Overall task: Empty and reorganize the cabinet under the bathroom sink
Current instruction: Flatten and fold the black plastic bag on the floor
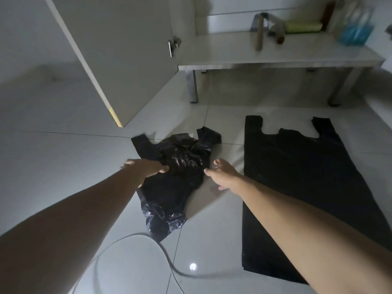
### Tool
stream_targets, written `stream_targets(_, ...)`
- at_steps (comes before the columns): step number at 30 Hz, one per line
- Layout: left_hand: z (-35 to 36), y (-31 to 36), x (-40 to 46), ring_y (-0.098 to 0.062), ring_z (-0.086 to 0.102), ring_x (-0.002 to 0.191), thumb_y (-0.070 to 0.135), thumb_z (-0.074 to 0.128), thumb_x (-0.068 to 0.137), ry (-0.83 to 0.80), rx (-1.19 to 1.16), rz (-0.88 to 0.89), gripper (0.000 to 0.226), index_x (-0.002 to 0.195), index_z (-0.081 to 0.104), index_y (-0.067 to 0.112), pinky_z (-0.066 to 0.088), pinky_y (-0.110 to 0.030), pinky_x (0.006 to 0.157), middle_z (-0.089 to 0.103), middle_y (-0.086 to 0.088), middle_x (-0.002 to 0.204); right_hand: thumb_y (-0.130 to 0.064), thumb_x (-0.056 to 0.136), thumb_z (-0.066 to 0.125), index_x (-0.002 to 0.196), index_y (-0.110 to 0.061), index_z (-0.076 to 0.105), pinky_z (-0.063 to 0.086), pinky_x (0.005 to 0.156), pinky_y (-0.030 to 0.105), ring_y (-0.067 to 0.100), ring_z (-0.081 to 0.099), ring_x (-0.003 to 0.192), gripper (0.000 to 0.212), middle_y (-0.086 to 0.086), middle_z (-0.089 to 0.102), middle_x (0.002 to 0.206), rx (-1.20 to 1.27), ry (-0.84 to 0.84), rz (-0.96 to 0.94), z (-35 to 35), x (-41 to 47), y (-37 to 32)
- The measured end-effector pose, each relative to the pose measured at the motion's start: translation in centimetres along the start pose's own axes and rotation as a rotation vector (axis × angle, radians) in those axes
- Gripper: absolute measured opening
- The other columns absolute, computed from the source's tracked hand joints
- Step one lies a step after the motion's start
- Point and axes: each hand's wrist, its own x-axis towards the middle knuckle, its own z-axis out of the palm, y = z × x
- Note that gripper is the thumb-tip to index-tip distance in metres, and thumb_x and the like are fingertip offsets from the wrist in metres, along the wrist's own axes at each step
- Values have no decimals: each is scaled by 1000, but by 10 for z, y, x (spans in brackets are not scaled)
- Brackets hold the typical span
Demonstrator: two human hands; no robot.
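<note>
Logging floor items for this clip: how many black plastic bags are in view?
2. A crumpled bag lies on the floor tiles at centre, the left hand resting on it. A flattened bag lies spread to its right. None show in the cabinet, though that part is blurred.

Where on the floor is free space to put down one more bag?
Bare tile lies left of the crumpled bag, below the open cabinet door. The strip between it and the flat bag is narrow, and a cable crosses the near floor.
</note>
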Motion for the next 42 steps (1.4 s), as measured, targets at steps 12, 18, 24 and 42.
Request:
stream_targets(12, -24, -23, 19, -41, 63, 100, 1, 72, 79, -294, -807, -2, 34, 111, 59, 0, 49, -57, 92, 67, -22, 109, -7, 83, 71, 103, -11, 65, 49, 97, 48, 26, 65, 104, 21, 8, 70, 102, 701, 20, 119, 23, 10, -32)
stream_targets(18, -54, -3, 22, -40, 53, 121, 23, 58, 95, -6, -713, 169, 43, 128, 53, -6, 42, -48, 105, 56, -24, 131, -41, 84, 72, 92, -16, 63, 51, 95, 40, 25, 65, 101, 28, 8, 70, 108, 485, 273, -98, -67, 0, -55)
stream_targets(24, -42, 36, -2, -23, 60, 73, 8, 62, 91, -76, -877, 263, 32, 120, 58, -5, 50, -35, 70, 64, -15, 110, -53, 77, 74, 86, -17, 65, 58, 73, 35, 22, 67, 84, 38, 2, 70, 88, 478, 405, -84, -152, -42, -56)
stream_targets(42, 68, 143, -134, -25, 47, 125, -1, 76, 75, -342, -806, 1004, 109, 149, 12, 47, 54, -43, 91, 43, -2, 134, 0, 67, 82, 136, -22, 49, 47, 97, 32, 16, 60, 113, 80, -2, 61, 124, 190, 829, -402, -320, -151, 45)
